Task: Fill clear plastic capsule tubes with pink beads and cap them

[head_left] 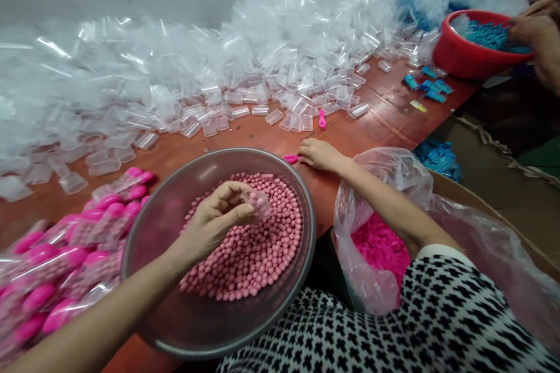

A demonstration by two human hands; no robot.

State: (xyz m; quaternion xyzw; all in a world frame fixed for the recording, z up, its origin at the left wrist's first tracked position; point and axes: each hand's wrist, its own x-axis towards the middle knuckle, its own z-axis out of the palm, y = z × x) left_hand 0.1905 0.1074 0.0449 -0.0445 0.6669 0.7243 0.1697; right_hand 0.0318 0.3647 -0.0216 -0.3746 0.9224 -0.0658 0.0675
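Note:
My left hand [214, 222] hangs over a wide metal bowl [151, 245] and pinches a small clear plastic cup [259, 203] between fingers and thumb. Below it lies a heap of round pink beads [249, 245] in the bowl. My right hand [319, 154] rests flat on the reddish-brown table [245, 134], its fingertips close to a small bright pink piece [291, 158]. Left of the bowl, a pile of clear packs [74, 262] holds pink beads and pink caps.
A huge heap of clear plastic cups [219, 70] covers the table's far side. At the right, a person's hand [536, 41] reaches into a red basin [459, 52] of blue items. A plastic-lined box [380, 250] of pink pieces stands below the table edge.

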